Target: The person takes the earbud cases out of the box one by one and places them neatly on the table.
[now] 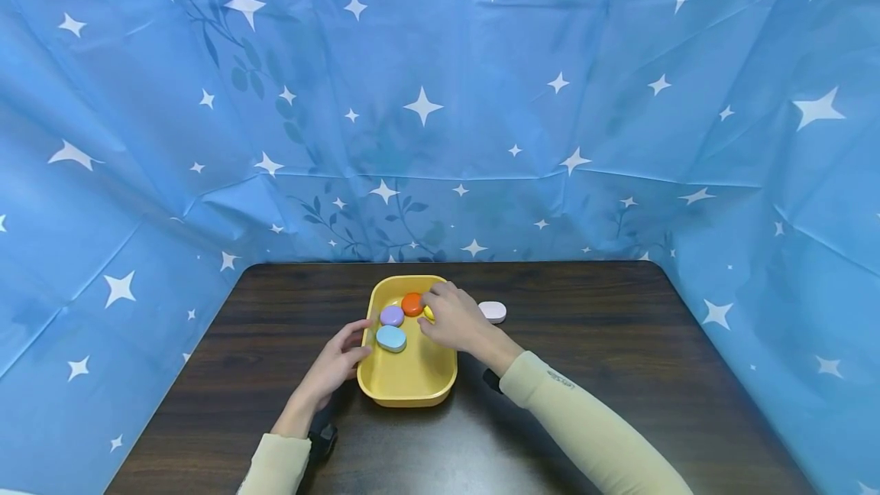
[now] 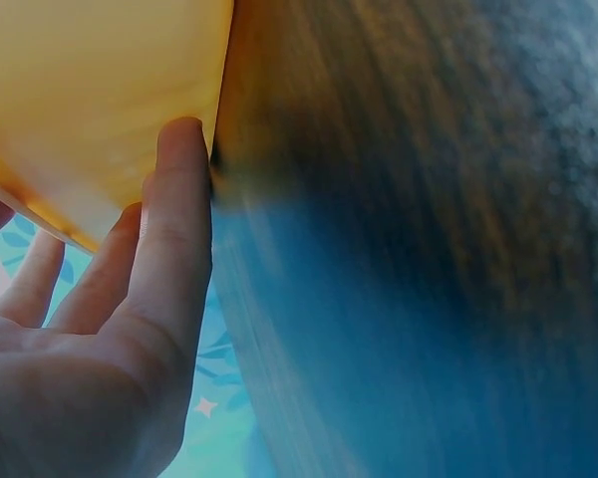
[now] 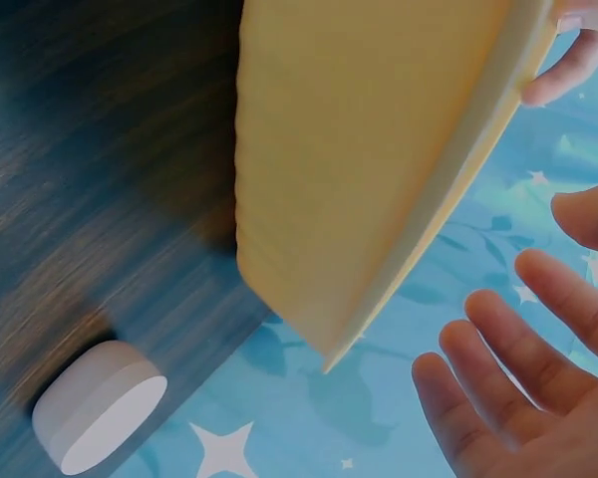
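Observation:
A yellow rectangular tray (image 1: pixel 406 396) stands on the table, its outer wall (image 3: pixel 369 149) large in the right wrist view. Inside lie a light blue oval piece (image 1: pixel 391 339), a purple rounded piece (image 1: pixel 392 316), an orange rounded piece (image 1: pixel 412 304) and a yellow piece (image 1: pixel 429 313), partly hidden behind my right hand. That right hand (image 1: pixel 454 319) hovers over the tray's right side; in its wrist view the fingers (image 3: pixel 498 388) are spread, with nothing between them. My left hand (image 1: pixel 333 361) touches the tray's left side, fingers (image 2: pixel 174 229) extended along the outer wall.
A white rounded piece (image 1: pixel 492 312) lies on the dark wooden table (image 1: pixel 584 373), just right of the tray. Behind the table's far edge hangs a blue curtain (image 1: pixel 440 136) with white stars, which also runs down both sides.

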Demonstrator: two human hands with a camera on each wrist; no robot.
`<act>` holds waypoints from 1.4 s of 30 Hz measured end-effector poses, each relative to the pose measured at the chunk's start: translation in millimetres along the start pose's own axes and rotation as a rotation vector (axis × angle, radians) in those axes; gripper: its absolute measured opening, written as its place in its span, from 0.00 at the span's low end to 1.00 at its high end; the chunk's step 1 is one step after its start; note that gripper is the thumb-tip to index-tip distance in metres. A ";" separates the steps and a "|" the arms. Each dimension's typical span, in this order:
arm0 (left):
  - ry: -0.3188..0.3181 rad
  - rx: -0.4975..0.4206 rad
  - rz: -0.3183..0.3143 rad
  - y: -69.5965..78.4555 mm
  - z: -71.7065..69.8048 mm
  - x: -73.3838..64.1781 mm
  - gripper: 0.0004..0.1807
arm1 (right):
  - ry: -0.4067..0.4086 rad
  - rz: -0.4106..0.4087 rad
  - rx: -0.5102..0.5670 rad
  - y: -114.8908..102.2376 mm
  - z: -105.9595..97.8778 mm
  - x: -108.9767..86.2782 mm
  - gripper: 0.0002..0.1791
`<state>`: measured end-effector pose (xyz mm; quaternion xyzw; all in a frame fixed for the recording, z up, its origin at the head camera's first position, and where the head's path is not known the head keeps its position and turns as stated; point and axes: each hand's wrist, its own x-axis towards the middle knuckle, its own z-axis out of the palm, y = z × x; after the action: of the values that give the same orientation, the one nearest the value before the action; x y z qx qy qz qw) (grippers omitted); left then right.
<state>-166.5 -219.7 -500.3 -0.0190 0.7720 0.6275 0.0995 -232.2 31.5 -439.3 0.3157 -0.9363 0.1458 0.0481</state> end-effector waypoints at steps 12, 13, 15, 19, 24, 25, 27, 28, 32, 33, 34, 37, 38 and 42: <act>0.007 -0.004 0.000 -1.0 -0.4 0.6 0.27 | -0.011 -0.038 -0.049 -12.5 5.8 10.0 0.16; 0.005 -0.005 -0.001 -0.7 0.5 1.5 0.27 | -0.015 -0.043 -0.050 -11.7 5.8 9.6 0.15; -0.001 -0.007 -0.001 0.1 2.6 3.6 0.27 | -0.018 -0.056 -0.043 -9.5 6.2 9.0 0.15; -0.021 -0.010 0.002 2.0 6.3 6.6 0.27 | -0.018 -0.083 -0.047 -6.3 8.2 8.5 0.14; -0.016 0.005 -0.004 2.7 5.0 2.8 0.28 | -0.042 -0.110 -0.053 -11.4 13.7 12.2 0.15; -0.010 0.011 -0.008 2.8 4.3 1.3 0.28 | -0.051 -0.118 -0.049 -13.2 14.9 13.1 0.16; -0.003 0.015 -0.014 3.1 3.2 -0.7 0.28 | -0.070 -0.125 -0.044 -16.4 16.3 13.9 0.17; -0.003 0.017 -0.014 2.9 2.0 -1.9 0.28 | -0.078 -0.126 -0.041 -18.3 17.6 14.7 0.17; -0.025 0.010 -0.006 2.6 0.3 -1.2 0.28 | -0.096 -0.104 -0.048 -22.1 21.0 15.9 0.17; -0.025 0.006 -0.004 2.6 0.3 -0.8 0.28 | -0.096 -0.100 -0.049 -22.6 21.8 16.0 0.17; -0.023 0.005 -0.004 2.5 0.3 -0.4 0.28 | -0.097 -0.098 -0.048 -23.1 22.9 16.3 0.17; -0.019 -0.001 -0.005 2.4 0.1 -0.3 0.28 | -0.105 -0.099 -0.046 -25.0 26.7 17.6 0.17; -0.018 -0.001 -0.005 2.4 0.0 -0.5 0.28 | -0.111 -0.098 -0.046 -25.7 28.3 18.1 0.17; -0.014 0.008 -0.012 2.5 -0.8 -2.3 0.28 | -0.133 -0.095 -0.041 -29.7 34.0 19.6 0.17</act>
<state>-164.8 -220.2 -497.3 -0.0190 0.7736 0.6240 0.1089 -229.8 -12.7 -460.9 0.3677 -0.9242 0.1028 -0.0009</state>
